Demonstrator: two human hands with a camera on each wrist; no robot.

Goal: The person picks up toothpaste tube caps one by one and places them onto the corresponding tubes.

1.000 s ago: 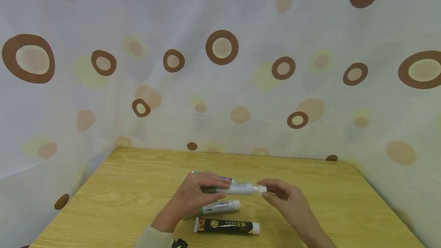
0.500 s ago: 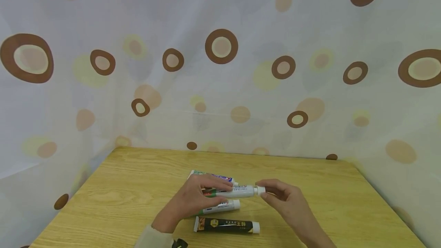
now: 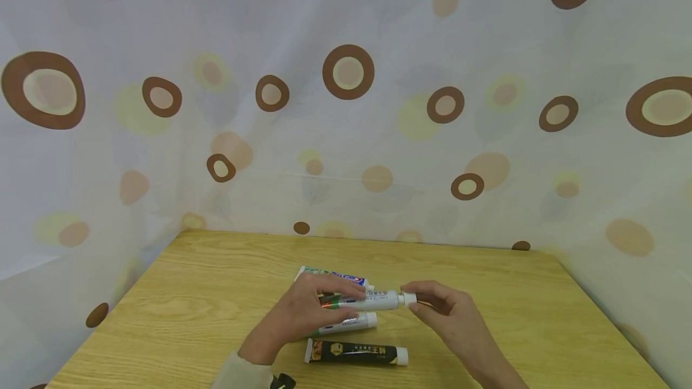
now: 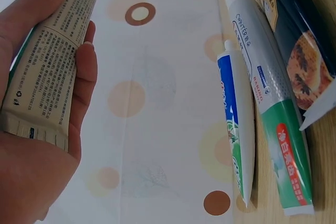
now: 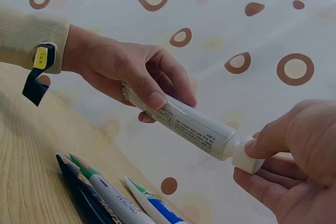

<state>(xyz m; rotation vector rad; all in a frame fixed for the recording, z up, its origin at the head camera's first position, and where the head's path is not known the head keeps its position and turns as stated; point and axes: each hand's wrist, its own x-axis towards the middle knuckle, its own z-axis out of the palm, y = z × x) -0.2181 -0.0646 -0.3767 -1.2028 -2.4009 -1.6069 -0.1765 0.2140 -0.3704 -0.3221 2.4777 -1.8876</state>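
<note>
My left hand [image 3: 300, 311] grips a white-and-green toothpaste tube [image 3: 382, 301] above the table, its neck pointing right. In the left wrist view the printed back of this tube lies across the palm, fingers curled round it. At the neck, my right hand [image 3: 454, 320] pinches the white cap [image 5: 245, 158] between thumb and fingers. The cap sits at the tube's mouth with a bit of neck showing; how far it is on I cannot tell. Part of the tube's body is hidden behind the left fingers.
Three more toothpaste tubes lie on the wooden table [image 3: 216, 293]: a blue-and-green one [image 3: 348, 279] farthest back, a silver-and-green one [image 3: 354, 323] under the held tube, and a black one [image 3: 357, 353] nearest. A spotted curtain [image 3: 378, 137] stands behind the table.
The cap in my right hand has moved slightly left, closer to the tube's shoulder. My left hand has lowered the tube's tip a little, and the blue-and-green tube shows more behind it.
</note>
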